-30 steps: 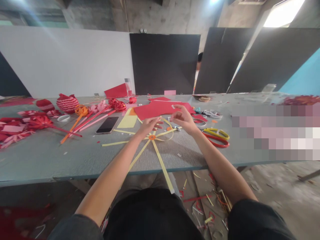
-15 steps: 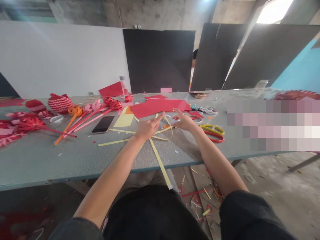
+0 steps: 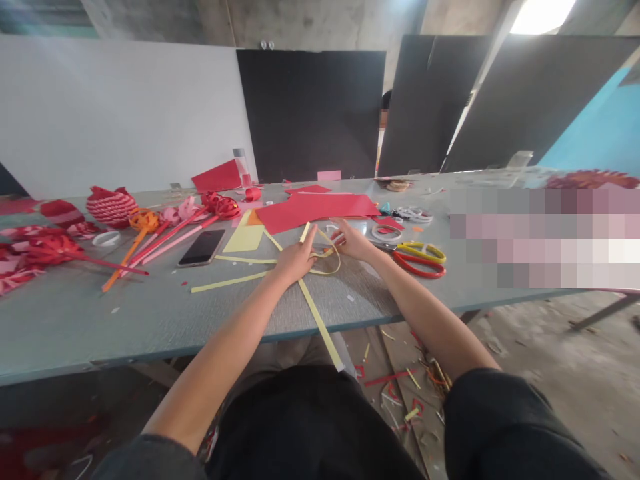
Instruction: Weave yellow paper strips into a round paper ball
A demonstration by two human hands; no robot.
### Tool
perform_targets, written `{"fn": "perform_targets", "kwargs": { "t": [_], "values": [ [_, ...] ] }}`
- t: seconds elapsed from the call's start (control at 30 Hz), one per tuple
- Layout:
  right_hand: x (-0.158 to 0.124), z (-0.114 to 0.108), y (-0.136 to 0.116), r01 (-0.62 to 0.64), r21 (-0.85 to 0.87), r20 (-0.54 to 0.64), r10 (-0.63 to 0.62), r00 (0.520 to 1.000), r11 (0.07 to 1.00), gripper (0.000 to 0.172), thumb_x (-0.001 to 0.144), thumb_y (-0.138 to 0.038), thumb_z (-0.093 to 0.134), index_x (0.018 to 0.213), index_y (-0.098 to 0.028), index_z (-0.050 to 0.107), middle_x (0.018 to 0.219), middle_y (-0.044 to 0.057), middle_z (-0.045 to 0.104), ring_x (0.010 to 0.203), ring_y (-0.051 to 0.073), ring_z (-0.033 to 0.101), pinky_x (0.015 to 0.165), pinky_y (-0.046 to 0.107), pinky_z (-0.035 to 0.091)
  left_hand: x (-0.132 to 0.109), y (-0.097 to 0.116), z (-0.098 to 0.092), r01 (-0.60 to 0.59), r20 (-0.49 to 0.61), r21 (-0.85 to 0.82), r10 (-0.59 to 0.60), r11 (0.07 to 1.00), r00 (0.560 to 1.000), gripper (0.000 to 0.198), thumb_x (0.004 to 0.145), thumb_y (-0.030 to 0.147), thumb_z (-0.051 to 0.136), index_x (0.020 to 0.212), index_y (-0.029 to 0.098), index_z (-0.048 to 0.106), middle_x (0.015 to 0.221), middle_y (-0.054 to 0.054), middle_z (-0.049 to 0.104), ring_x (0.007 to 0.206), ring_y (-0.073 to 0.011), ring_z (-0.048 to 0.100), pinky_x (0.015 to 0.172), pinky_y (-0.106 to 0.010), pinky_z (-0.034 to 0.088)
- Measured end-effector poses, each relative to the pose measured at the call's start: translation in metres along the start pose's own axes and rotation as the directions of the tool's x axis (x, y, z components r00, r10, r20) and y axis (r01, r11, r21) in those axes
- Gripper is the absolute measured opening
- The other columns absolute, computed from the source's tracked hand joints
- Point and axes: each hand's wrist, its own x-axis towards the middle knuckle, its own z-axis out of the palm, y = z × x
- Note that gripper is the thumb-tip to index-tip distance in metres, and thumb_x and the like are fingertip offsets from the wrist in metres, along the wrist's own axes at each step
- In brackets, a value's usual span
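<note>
Left hand (image 3: 296, 259) flat, fingers spread, pressed on the yellow strips (image 3: 315, 310) fanned out mid-table (image 3: 150, 320). Right hand (image 3: 353, 241) loosely open, touched a curled strip (image 3: 334, 261) just beside. Scissors (image 3: 419, 257) near, phone (image 3: 203, 247) further left.

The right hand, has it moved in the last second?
Yes. The right hand has dropped from above the red paper sheet onto the table, nearer the scissors.
</note>
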Motion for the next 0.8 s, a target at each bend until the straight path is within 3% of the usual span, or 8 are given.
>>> {"fn": "perform_targets", "kwargs": {
  "t": [0.17,0.3,0.37,0.47,0.63,0.8],
  "values": [
    [0.002,-0.002,0.005,-0.025,0.083,-0.012,0.026,1.0,0.996,0.075,0.06,-0.01,0.067,0.127,-0.019,0.034,0.09,0.003,0.059,0.069,0.013,0.063,0.06,0.024,0.049,0.0,0.0,-0.001,0.066,-0.009,-0.086,-0.067,0.994,0.998,0.073,0.076,0.019,0.056,0.14,0.022,0.021,0.09,-0.007,0.067,0.081,-0.0216,0.061,0.07,-0.029,0.041],
    [0.001,-0.007,0.007,-0.062,0.046,-0.045,0.064,0.997,0.997,0.073,0.062,-0.007,0.063,0.128,-0.018,0.033,0.091,0.004,0.06,0.069,0.013,0.063,0.06,0.023,0.048,0.002,-0.003,0.004,0.06,-0.011,-0.293,-0.067,0.954,0.998,0.079,0.075,0.035,0.06,0.14,0.017,0.018,0.083,-0.005,0.067,0.072,-0.0191,0.061,0.066,-0.027,0.042],
    [0.001,-0.007,0.008,-0.07,0.024,-0.006,0.07,0.998,0.997,0.076,0.061,-0.008,0.065,0.129,-0.018,0.033,0.093,0.005,0.06,0.068,0.013,0.062,0.058,0.022,0.047,0.004,-0.005,0.006,0.052,-0.025,-0.358,-0.065,0.932,0.998,0.076,0.076,0.032,0.058,0.139,0.017,0.018,0.08,-0.004,0.067,0.069,-0.0173,0.06,0.066,-0.026,0.042],
    [0.001,-0.008,0.01,-0.065,-0.018,0.052,0.066,0.996,0.998,0.075,0.06,-0.012,0.069,0.127,-0.019,0.037,0.097,0.007,0.061,0.067,0.012,0.061,0.054,0.02,0.045,0.007,-0.01,0.006,0.072,-0.057,-0.358,-0.099,0.931,0.993,0.074,0.075,0.022,0.058,0.138,0.017,0.02,0.081,-0.004,0.068,0.07,-0.0158,0.06,0.067,-0.026,0.042],
    [0.0,-0.014,0.016,-0.078,-0.124,0.032,0.082,0.996,0.989,0.073,0.058,-0.009,0.068,0.125,-0.021,0.041,0.097,0.006,0.063,0.064,0.011,0.059,0.053,0.021,0.045,0.01,-0.018,-0.003,0.186,-0.174,-0.314,-0.249,0.931,0.953,0.07,0.075,0.021,0.059,0.136,0.017,0.025,0.083,-0.005,0.068,0.075,-0.0183,0.06,0.07,-0.028,0.042],
    [0.002,-0.02,0.016,-0.149,0.061,0.001,0.15,0.989,0.987,0.074,0.06,-0.014,0.068,0.127,-0.017,0.036,0.103,0.011,0.062,0.073,0.016,0.063,0.059,0.025,0.049,0.011,-0.023,-0.008,0.234,-0.191,-0.329,-0.307,0.915,0.932,0.071,0.075,0.021,0.06,0.136,0.013,0.026,0.082,-0.006,0.067,0.078,-0.0195,0.061,0.072,-0.03,0.042]
  ]
}}
